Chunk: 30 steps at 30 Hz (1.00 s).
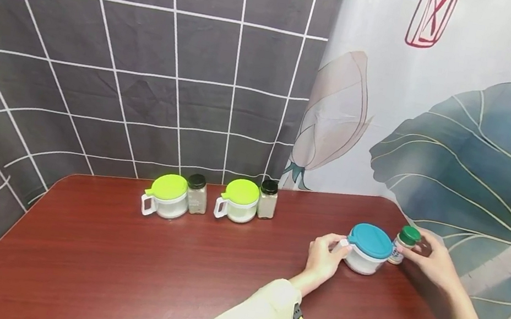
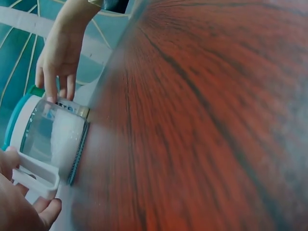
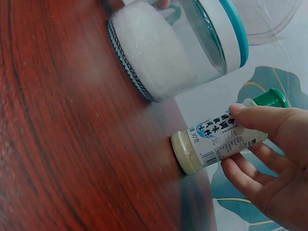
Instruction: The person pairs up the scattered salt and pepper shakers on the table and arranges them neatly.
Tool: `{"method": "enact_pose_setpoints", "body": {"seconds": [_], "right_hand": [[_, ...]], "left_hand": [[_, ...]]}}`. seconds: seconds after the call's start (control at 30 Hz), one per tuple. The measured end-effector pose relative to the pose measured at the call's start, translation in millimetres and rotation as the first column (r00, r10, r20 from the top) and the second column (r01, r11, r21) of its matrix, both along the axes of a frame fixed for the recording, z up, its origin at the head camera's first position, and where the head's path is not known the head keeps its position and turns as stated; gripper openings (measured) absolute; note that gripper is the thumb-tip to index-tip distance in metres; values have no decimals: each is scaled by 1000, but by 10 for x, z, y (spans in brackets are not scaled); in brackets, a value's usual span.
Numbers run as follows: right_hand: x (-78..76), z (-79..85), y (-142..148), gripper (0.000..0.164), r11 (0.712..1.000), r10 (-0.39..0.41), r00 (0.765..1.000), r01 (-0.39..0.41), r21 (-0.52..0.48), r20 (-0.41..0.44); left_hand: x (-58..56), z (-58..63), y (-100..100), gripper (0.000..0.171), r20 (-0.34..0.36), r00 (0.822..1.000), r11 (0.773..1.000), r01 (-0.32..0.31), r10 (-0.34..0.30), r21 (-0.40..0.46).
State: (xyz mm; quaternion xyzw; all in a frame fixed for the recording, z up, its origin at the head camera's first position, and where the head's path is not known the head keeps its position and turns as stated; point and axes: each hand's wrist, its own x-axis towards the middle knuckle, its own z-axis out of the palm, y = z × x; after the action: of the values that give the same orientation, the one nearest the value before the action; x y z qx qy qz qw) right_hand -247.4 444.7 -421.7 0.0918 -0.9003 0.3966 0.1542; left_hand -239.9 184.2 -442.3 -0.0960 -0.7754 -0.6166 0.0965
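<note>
My left hand [image 1: 324, 258] grips the white handle [image 2: 38, 175] of a seasoning jar with a blue lid [image 1: 370, 240]. In the right wrist view the clear glass body [image 3: 159, 53] shows white grains inside. Close to the jar's right side stands a small spice bottle [image 3: 211, 139] with a green cap [image 1: 410, 234], a printed label and pale powder at its base. The thumb and fingers of my right hand [image 1: 435, 261] hold this bottle by its upper part. Both containers are at the right side of the table.
Two jars with lime-green lids, one on the left [image 1: 169, 188] and one nearer the middle [image 1: 242, 192], stand along the table's back edge. Beside each is a black-capped bottle, left [image 1: 197, 199] and right [image 1: 267, 204]. A grey grid curtain [image 1: 142, 52] and a floral curtain [image 1: 479, 139] hang behind the brown table [image 1: 142, 275].
</note>
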Motion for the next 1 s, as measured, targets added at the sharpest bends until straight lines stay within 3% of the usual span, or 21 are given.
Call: {"method": "enact_pose_setpoints", "body": {"seconds": [0.13,0.33,0.47,0.8,1.0], "right_hand": [[27,12,6,53,998,-51,998,50,26,21],[46,29,-24,54,995,-96,994,94,42,53],[41,33,-39,55,992,-118,991,116,39,61],[42,50,-91,56,983,-179,982,175,63,64],[52,91,-123,52,981,-172,984,166,100,47]], "left_hand": [[11,10,12,18,1,1000,1000,7,-7,-1],[44,40,6,14,24,999,998,-41,42,-49],[49,48,-6,14,0,999,995,-54,54,-79],[59,28,-15,14,-17,996,996,-84,83,-31],[82,22,-26,16,-21,994,994,-111,110,-21]]}}
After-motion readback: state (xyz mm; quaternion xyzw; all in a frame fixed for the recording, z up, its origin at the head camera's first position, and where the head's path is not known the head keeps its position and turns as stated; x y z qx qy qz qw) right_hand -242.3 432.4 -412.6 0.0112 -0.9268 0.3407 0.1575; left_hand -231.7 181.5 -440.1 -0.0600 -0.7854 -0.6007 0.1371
